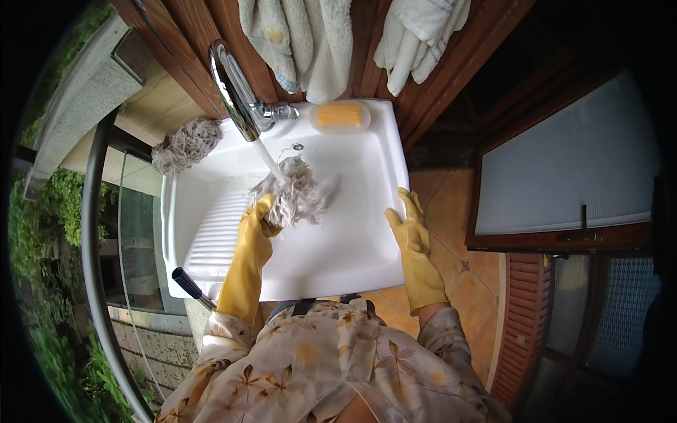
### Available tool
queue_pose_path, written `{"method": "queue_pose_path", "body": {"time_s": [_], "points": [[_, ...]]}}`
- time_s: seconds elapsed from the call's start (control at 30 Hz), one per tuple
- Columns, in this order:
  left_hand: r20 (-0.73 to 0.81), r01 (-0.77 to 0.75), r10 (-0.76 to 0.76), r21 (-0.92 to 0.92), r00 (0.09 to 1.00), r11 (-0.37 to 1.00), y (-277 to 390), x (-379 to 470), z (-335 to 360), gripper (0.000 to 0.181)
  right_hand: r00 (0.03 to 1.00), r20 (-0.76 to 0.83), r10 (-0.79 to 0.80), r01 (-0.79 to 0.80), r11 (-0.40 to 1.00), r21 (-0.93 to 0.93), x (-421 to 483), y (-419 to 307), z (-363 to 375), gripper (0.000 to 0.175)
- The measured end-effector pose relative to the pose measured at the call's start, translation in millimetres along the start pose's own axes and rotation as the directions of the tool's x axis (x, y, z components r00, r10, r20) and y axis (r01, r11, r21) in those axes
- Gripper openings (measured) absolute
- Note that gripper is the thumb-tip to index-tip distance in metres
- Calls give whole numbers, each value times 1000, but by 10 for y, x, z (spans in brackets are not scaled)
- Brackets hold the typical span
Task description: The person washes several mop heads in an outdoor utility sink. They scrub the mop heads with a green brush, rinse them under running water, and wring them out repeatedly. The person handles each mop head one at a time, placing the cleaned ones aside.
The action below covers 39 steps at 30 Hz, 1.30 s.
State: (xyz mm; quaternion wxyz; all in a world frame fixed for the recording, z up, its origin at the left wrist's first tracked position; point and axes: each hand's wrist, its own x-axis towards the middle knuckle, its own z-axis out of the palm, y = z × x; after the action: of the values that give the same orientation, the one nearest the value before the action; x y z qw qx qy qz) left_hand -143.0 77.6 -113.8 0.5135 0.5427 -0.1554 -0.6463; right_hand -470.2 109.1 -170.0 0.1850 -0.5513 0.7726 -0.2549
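In a yellow rubber glove, my left hand (254,235) grips a grey string mop head (299,195) over the basin of a white laundry sink (338,264). Water runs onto the strands from a chrome faucet (232,90). My right hand (411,227), gloved alike, rests at the sink's right rim, its fingers somewhat apart and nothing held in them. To the left of the gripped mop head is the sink's ribbed washboard (217,227). A second grey mop head (188,145) lies on the back left corner.
An orange bar of soap (339,113) sits in a dish on the back rim. Towels (317,47) and white cloths (418,37) hang above. A dark-ended handle (186,283) leans by the front left corner. A metal railing (90,211) runs along the left.
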Motion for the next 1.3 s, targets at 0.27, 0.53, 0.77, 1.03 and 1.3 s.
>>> {"method": "queue_pose_path", "body": {"time_s": [0.27,0.53,0.77,1.03,1.3], "points": [[-250,308,-200,537,947,785,-400,-26,-443,39,999,-33,-9,10,1000,18,9,15,-4,57],[370,-330,104,901,923,-283,-303,-60,-405,56,999,33,43,-47,989,139,8,-32,-60,57],[335,-350,-100,908,937,-232,-788,425,-218,46,1000,6,-23,23,998,65,17,-28,-70,59],[560,-567,-112,822,821,-44,-745,23,-88,18,848,103,-519,522,787,-330,-73,-515,33,55],[671,-673,45,739,740,24,-740,-436,-353,11,880,435,-191,196,980,34,450,-818,2001,65]]}}
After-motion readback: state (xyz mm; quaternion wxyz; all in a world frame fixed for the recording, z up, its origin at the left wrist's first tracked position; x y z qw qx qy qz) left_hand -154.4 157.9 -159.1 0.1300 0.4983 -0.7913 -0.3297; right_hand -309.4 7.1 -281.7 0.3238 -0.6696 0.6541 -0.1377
